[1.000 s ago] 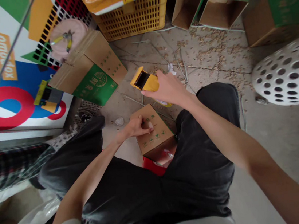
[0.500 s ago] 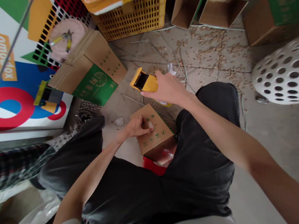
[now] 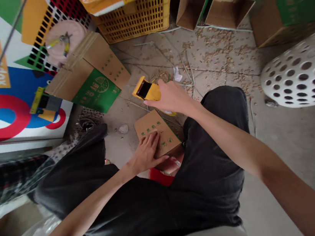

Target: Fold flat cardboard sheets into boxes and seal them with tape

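Fingers (image 3: 152, 143) on the left hand (image 3: 145, 157) are spread apart, resting flat on a small cardboard box (image 3: 155, 133) at that hand's 1 o'clock, on the concrete floor (image 3: 216, 61). Over on the right hand (image 3: 172, 98), the fingers (image 3: 163, 94) are clamped around a yellow tape gun (image 3: 146, 90) at its 9 o'clock.

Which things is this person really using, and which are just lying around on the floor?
Being used:
the right hand gripping a yellow hand tool
the left hand pressing on a small cardboard box

Lying about:
a flat green-labelled carton
a yellow plastic crate
yellow-handled pliers
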The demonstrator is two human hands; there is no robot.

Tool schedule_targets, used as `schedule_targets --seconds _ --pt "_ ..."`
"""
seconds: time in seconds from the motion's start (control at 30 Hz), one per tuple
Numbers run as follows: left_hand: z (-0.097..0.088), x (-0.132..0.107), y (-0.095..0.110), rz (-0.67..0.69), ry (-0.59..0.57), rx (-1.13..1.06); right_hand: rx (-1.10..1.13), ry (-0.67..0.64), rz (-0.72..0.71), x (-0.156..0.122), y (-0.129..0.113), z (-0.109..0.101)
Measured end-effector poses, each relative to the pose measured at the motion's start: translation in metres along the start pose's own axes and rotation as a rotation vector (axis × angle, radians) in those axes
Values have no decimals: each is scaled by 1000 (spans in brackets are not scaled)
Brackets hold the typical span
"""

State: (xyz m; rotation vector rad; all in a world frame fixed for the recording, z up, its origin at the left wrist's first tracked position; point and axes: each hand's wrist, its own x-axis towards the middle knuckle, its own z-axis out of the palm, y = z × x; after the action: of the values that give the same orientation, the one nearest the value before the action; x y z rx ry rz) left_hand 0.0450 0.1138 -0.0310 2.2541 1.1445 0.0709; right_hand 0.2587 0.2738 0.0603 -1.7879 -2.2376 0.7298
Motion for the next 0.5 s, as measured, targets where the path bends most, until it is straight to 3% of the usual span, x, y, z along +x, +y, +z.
schedule_targets --seconds 0.5 --pt "2 -8 17 5 89 -71 -53 -54 -52 0 -8 7"
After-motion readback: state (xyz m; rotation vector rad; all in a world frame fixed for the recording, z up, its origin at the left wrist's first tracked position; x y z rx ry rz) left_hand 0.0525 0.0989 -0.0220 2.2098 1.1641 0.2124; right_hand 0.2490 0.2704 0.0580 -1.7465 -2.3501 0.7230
